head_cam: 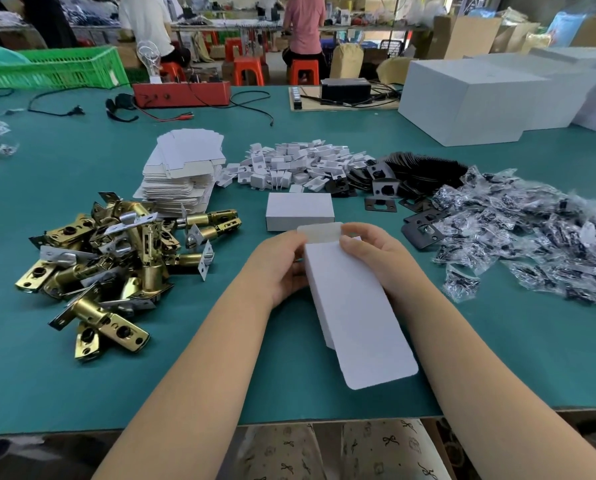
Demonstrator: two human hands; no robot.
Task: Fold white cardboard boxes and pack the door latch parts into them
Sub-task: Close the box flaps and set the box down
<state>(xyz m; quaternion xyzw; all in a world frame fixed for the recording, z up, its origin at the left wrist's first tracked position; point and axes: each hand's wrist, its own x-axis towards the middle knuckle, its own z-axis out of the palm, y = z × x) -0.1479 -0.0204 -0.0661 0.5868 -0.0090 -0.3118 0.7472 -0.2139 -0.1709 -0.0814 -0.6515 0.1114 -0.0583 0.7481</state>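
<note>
Both my left hand [282, 263] and right hand [376, 258] grip the long unfolded white cardboard box [352, 306] at centre frame, pinching its far flap.

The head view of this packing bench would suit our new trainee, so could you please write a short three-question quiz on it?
1. True or false: the white box is held by both the left hand and the right hand.
2. Which pile lies on the person's left side of the table? A) brass latch bolts B) black strike plates C) bagged screws
3. Fill in: the closed small box lies just beyond the hands, in front of the pile of white ____ inserts.

Key: 1 true; 2 A; 3 cardboard.
</note>
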